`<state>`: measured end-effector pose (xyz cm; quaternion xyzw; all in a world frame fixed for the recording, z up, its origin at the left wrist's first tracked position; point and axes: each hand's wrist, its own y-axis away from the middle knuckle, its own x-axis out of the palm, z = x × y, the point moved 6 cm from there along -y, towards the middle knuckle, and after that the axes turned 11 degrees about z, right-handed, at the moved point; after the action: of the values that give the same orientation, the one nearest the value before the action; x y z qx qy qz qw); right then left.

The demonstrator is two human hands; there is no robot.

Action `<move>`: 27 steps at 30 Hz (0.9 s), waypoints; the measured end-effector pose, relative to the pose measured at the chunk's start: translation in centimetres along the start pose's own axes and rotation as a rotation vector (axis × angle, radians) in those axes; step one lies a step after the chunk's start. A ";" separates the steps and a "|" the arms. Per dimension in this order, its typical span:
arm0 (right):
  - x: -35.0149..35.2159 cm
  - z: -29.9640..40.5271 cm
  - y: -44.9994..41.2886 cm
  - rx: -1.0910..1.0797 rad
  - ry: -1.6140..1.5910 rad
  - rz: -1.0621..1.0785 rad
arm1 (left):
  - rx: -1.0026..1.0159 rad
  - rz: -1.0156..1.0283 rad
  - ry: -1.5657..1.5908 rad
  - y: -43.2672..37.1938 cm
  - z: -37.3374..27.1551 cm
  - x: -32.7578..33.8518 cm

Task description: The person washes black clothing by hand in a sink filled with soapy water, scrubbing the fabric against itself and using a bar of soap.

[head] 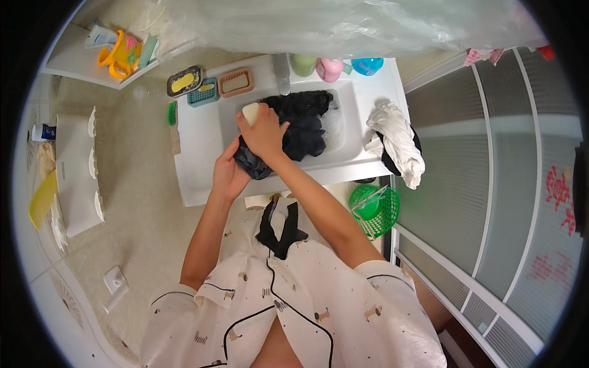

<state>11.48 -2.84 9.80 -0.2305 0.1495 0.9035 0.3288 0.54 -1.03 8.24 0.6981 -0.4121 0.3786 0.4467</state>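
Note:
My right hand [265,133] grips a pale bar of soap [251,113] over the left side of a white sink [350,110]. Beneath it, my left hand [228,173] holds a bunched part of a wet black garment [253,163] at the sink's front left edge. More black cloth [301,131] lies in the basin beside whitish suds [334,126], under the metal faucet [282,76]. Whether the held part joins the cloth in the basin is hidden by my right hand.
Soap dishes [236,82] stand at the back left, bottles [329,69] behind the basin. White and black clothes [395,140] hang over the counter's right edge. A green plastic basket [379,211] sits below. A green-bristled brush [172,115] is at the left edge; ribbed glass doors [448,175] stand right.

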 end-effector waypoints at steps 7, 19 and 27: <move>3.0 2.7 3.0 -0.438 0.174 0.035 | 0.188 -0.172 0.032 2.0 -0.7 -0.8; 10.2 -4.5 -4.3 0.323 -0.813 0.584 | 0.100 -0.170 -0.190 3.6 -4.1 -6.2; 15.9 -6.3 -10.5 0.581 -1.780 0.368 | 0.204 -0.292 -0.126 5.9 -6.0 -10.2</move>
<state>9.71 10.58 -5.00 0.6597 0.0969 0.7124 0.2191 -9.65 5.44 2.83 0.8143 -0.2930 0.3054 0.3971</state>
